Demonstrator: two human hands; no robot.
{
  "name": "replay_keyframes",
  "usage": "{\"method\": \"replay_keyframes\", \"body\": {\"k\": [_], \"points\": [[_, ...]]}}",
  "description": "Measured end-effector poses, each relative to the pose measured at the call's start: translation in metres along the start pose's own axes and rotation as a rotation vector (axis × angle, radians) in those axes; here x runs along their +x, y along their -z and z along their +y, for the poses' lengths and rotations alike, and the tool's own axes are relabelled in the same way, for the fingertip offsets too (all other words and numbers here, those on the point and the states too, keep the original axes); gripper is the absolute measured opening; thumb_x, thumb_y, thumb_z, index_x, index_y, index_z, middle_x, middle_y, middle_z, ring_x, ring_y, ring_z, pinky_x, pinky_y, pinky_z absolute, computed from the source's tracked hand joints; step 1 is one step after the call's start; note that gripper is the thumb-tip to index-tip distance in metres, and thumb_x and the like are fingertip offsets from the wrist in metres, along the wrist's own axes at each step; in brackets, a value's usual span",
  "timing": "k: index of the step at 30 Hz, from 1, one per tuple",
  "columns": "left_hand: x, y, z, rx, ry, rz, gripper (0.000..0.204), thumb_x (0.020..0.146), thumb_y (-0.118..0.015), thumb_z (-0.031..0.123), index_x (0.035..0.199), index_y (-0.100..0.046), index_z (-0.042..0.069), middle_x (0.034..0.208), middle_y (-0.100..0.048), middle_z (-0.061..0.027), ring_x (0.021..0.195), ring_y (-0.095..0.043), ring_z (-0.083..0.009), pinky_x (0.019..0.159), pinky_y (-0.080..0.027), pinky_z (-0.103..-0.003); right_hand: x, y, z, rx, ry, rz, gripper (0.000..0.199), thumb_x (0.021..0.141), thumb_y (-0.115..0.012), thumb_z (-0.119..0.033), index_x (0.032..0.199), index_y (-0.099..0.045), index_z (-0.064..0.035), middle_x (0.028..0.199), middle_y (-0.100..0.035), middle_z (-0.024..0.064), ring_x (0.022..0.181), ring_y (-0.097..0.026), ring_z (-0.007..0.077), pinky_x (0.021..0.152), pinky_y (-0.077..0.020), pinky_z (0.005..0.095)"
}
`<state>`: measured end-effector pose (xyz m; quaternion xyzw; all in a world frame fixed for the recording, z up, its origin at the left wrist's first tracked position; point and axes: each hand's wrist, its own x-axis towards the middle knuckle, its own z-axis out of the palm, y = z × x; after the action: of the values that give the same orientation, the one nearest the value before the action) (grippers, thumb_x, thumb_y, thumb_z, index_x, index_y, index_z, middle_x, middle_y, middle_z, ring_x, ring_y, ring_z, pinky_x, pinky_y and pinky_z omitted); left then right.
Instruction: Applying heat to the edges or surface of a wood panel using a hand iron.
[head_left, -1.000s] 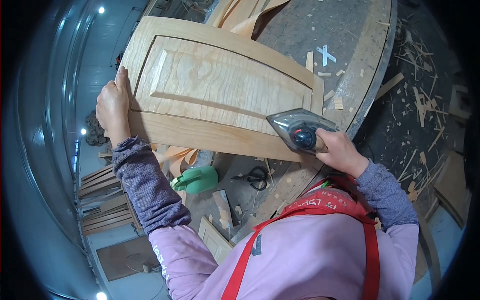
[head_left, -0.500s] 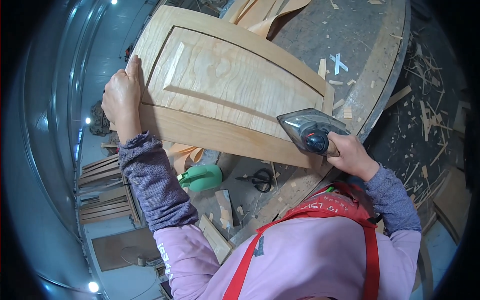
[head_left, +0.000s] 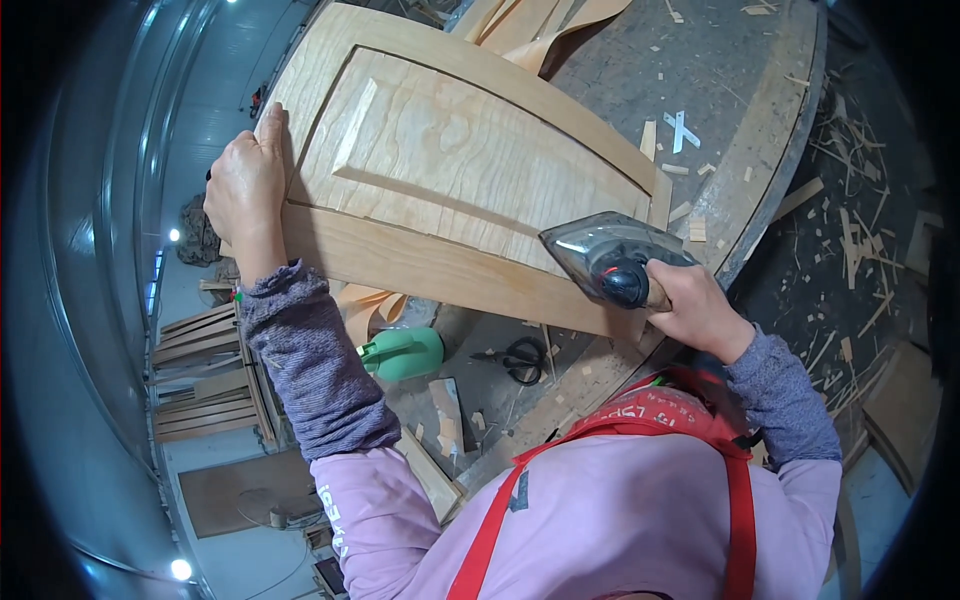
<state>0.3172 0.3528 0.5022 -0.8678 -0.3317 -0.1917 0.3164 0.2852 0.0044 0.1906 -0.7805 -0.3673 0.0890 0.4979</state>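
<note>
A pale wooden door panel (head_left: 455, 140) with a raised centre field lies slanted across the workbench (head_left: 620, 85). My left hand (head_left: 246, 185) grips its left end, thumb along the edge and the other fingers partly hidden. In my right hand (head_left: 697, 308) is the wooden handle of an iron (head_left: 605, 250) with a shiny, pointed metal body and a black part at the handle's base. The iron is tilted over the panel's right lower corner, overlapping the frame and the centre field. Whether its sole touches the wood everywhere cannot be seen.
Below the panel are a green plastic bottle (head_left: 410, 354) and black scissors (head_left: 523, 360). Peach-coloured edging strips (head_left: 560, 35) curl behind it. A white X-shaped piece (head_left: 680, 131) lies among wood chips. Offcuts (head_left: 855, 245) litter the floor at right; stacked boards (head_left: 205, 395) stand at left.
The iron has shifted slightly left and up along the panel, and its tilt has changed a little. My left hand keeps its hold on the panel's end.
</note>
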Motion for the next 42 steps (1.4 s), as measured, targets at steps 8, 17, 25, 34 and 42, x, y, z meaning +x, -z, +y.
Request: {"method": "replay_keyframes", "body": {"k": [8, 17, 25, 34, 42], "points": [[-0.004, 0.001, 0.002, -0.01, 0.013, 0.013, 0.076, 0.094, -0.033, 0.073, 0.099, -0.073, 0.008, 0.103, -0.072, -0.0196, 0.1, -0.068, -0.0392, 0.084, -0.055, -0.049, 0.015, 0.007, -0.015, -0.01, 0.042, -0.001, 0.031, 0.069, -0.072, -0.009, 0.094, -0.054, -0.0033, 0.077, -0.063, 0.0226, 0.079, -0.063, 0.0437, 0.066, -0.0508, 0.0499], [-0.007, 0.004, 0.001, -0.034, -0.001, 0.029, 0.075, 0.093, -0.038, 0.073, 0.097, -0.075, 0.007, 0.1, -0.072, -0.0203, 0.097, -0.069, -0.04, 0.083, -0.055, -0.049, 0.02, 0.008, -0.022, 0.022, 0.059, 0.016, 0.031, 0.07, -0.071, -0.009, 0.094, -0.053, -0.0025, 0.077, -0.063, 0.0232, 0.08, -0.063, 0.0441, 0.066, -0.0507, 0.0498], [-0.009, 0.008, 0.002, -0.045, -0.008, 0.044, 0.074, 0.094, -0.039, 0.072, 0.098, -0.075, 0.007, 0.098, -0.073, -0.02, 0.095, -0.069, -0.04, 0.082, -0.055, -0.049, 0.028, 0.012, -0.034, 0.017, 0.057, 0.01, 0.03, 0.069, -0.07, -0.005, 0.095, -0.054, -0.0013, 0.078, -0.062, 0.0245, 0.08, -0.063, 0.0451, 0.066, -0.0497, 0.0488], [-0.007, 0.008, 0.001, -0.034, -0.009, 0.025, 0.073, 0.095, -0.038, 0.07, 0.1, -0.075, 0.008, 0.099, -0.073, -0.0195, 0.095, -0.07, -0.0391, 0.081, -0.056, -0.048, 0.031, 0.013, -0.033, 0.024, 0.057, -0.006, 0.03, 0.07, -0.069, -0.005, 0.095, -0.053, -0.0009, 0.078, -0.062, 0.0252, 0.081, -0.063, 0.0452, 0.067, -0.05, 0.0499], [-0.011, 0.011, 0.002, -0.047, -0.015, 0.051, 0.07, 0.095, -0.039, 0.068, 0.099, -0.075, 0.008, 0.098, -0.073, -0.0206, 0.096, -0.07, -0.039, 0.08, -0.056, -0.048, 0.064, 0.02, -0.06, 0.0, 0.116, 0.06, 0.029, 0.071, -0.068, -0.002, 0.096, -0.055, -0.0003, 0.08, -0.061, 0.0252, 0.08, -0.062, 0.0465, 0.064, -0.0487, 0.0458]]}}
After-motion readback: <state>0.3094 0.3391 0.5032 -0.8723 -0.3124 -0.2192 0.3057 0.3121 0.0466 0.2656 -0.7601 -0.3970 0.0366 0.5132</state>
